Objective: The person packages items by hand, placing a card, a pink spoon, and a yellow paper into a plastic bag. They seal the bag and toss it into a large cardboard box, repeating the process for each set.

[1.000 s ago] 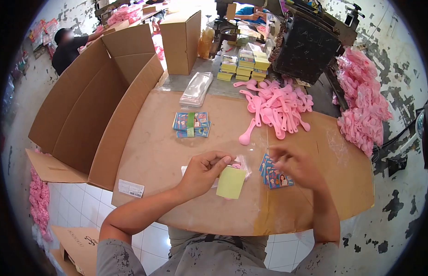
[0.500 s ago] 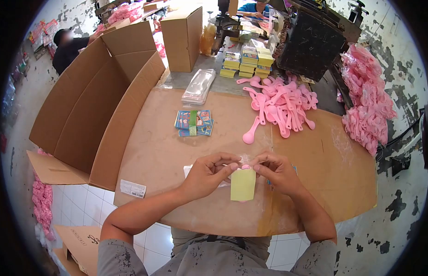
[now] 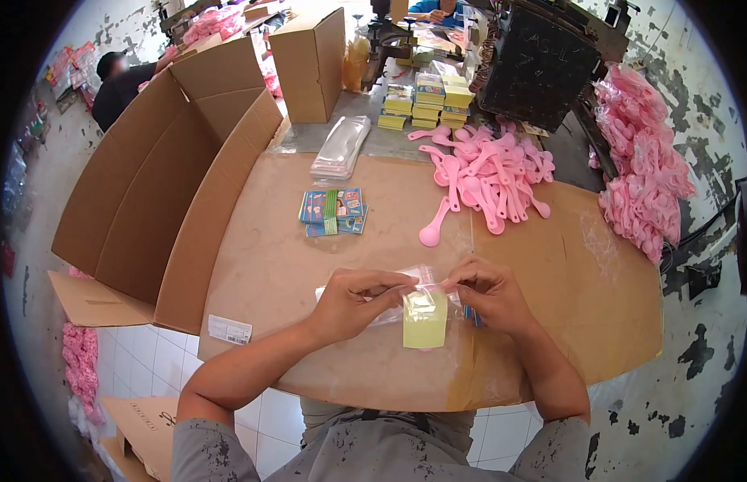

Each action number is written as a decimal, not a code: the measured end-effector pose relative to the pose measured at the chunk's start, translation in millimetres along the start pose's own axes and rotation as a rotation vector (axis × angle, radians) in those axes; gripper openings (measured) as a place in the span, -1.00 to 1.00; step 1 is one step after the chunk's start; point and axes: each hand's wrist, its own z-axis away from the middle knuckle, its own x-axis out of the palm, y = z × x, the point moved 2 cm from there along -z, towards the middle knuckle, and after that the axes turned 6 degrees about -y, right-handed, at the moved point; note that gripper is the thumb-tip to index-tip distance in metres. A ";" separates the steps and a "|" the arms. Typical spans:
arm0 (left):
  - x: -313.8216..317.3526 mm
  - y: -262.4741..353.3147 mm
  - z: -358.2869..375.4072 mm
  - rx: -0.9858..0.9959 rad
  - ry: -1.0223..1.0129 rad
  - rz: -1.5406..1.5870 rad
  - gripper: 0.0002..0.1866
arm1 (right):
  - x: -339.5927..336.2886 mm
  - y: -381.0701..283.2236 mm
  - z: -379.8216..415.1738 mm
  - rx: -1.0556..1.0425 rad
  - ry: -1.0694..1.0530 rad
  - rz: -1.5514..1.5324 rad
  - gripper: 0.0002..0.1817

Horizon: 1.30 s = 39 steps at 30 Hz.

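Both hands meet at the top of a clear plastic bag (image 3: 426, 299) that holds a pale yellow card (image 3: 424, 328), near the front of the cardboard-covered table. My left hand (image 3: 359, 304) pinches the bag's upper left edge between thumb and fingers. At the upper right edge, my right hand (image 3: 490, 296) pinches the same bag. A bit of pink shows below the card. More clear plastic lies flat beneath my hands, and a blue printed card (image 3: 471, 316) is partly hidden by my right hand.
Banded blue cards (image 3: 333, 212) and clear bags (image 3: 340, 149) lie beyond my hands, with pink spoons (image 3: 486, 177) to their right. Card stacks (image 3: 428, 100) stand farther back. An open carton (image 3: 193, 233) is at the left. One person (image 3: 120, 84) is back left, another (image 3: 436, 11) at the back.
The bag's clear top now lies over the upper part of the yellow card, with glare on it. My hands have barely moved. The view has shifted slightly.
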 end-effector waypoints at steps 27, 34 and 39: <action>2.1 -0.4 -6.3 -0.026 0.044 0.242 -0.70 | 2.6 -5.7 2.5 0.210 -0.093 0.065 -0.64; -22.8 -19.7 -2.6 -0.136 -0.032 0.195 -0.71 | -9.6 -6.7 2.0 0.113 0.025 0.198 -0.71; -62.2 27.8 -15.7 0.324 0.686 0.561 -0.65 | -36.5 -6.9 0.8 0.113 0.166 0.451 -0.72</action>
